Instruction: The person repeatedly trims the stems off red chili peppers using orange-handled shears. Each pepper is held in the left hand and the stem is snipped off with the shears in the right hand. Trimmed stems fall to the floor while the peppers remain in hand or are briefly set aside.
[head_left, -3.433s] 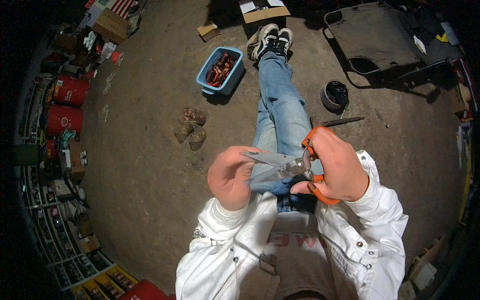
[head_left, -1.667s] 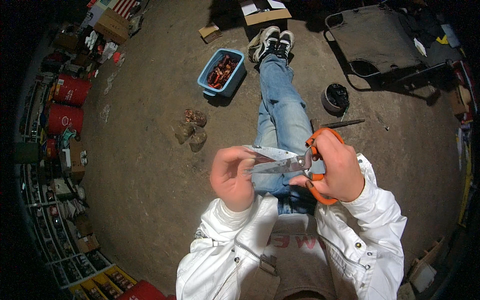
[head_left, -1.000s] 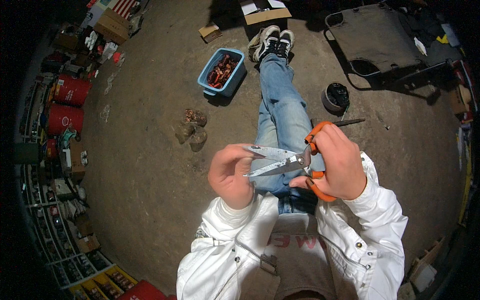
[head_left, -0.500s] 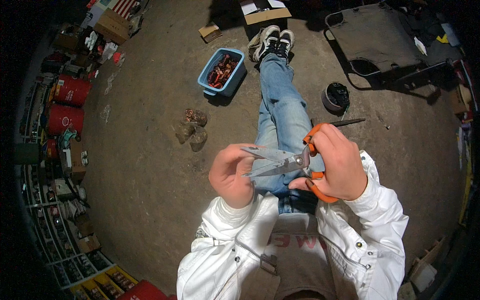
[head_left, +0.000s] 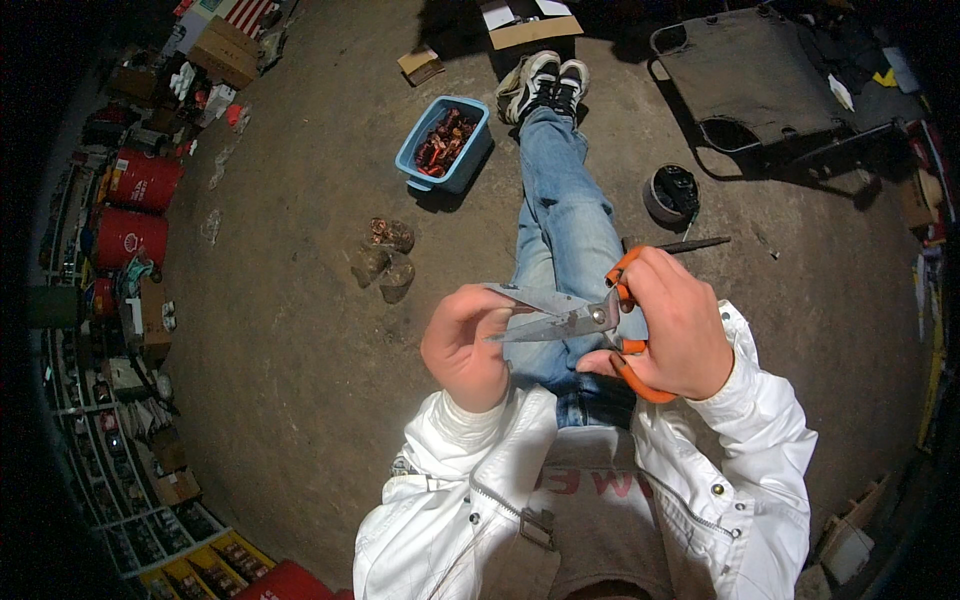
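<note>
In my right hand (head_left: 678,325) is a pair of scissors (head_left: 560,327) with orange handles and worn grey blades. Its blades are spread apart and point left, over my lap. My left hand (head_left: 465,345) is at the blade tips, fingers curled and pressed together behind the upper blade. The blades partly cover those fingers, and I cannot make out what, if anything, is pinched there. My outstretched legs in blue jeans (head_left: 560,190) lie beneath the scissors.
A blue tub (head_left: 470,170) of reddish-brown scrap pieces stands left of my legs, with several small filled bags (head_left: 370,265) nearer me. Right of my legs are a dark round bucket (head_left: 672,195) and a long rod-like tool (head_left: 695,244). Red drums (head_left: 140,180) line the left side.
The blade tips have swung slightly away from my body, with the blades still apart. My left hand has shifted a little with them. Everything on the floor stays put.
</note>
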